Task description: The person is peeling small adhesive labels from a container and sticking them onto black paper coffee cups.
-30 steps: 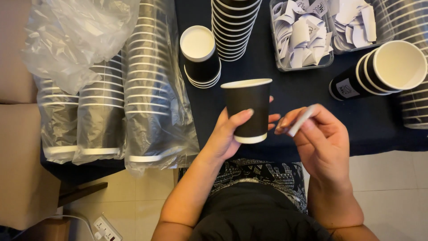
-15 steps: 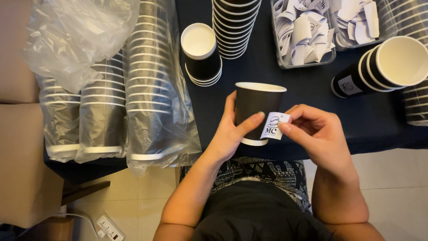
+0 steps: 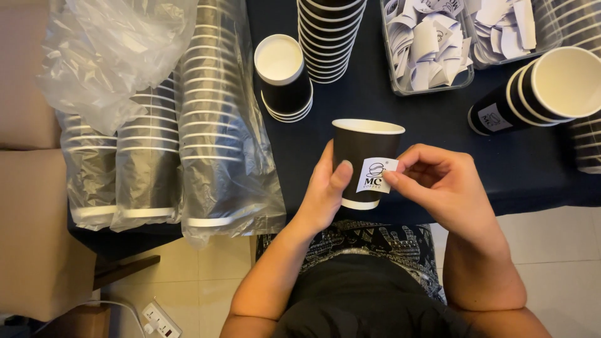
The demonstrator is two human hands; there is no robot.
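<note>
Item: black paper cup [image 3: 363, 156], white-rimmed, upright, held just above the near edge of the dark blue table [image 3: 438, 119].

Left hand [image 3: 325, 191]: wrapped around the cup's left side, thumb pressed on the front wall, fingers closed on the cup.

Right hand [image 3: 441, 188]: to the right of the cup, fingertips pinched narrowly on the right edge of a white sticker [image 3: 375, 175], which lies against the cup's front wall.

Behind the cup, left: a short stack of black cups [image 3: 282, 78], mouth up, white inside showing. Directly behind the cup: a tall column of nested cups [image 3: 328, 34] running out of the top of the view. Open tabletop lies between that column and the held cup.

Behind the cup, right: clear plastic tray [image 3: 400, 87] of loose white stickers. Far right of the cup: a lying stack of cups [image 3: 538, 91], mouth toward the camera, one sticker visible on its side.

Left of the cup: sleeves of cups in clear plastic wrap [image 3: 181, 131], their ends reaching over the table's near edge, with a crumpled plastic bag [image 3: 113, 50] on top.

Below the cup: the person's patterned lap, pale floor tiles [image 3: 551, 250] at either side, and a white power strip [image 3: 159, 319] at the lower left.
</note>
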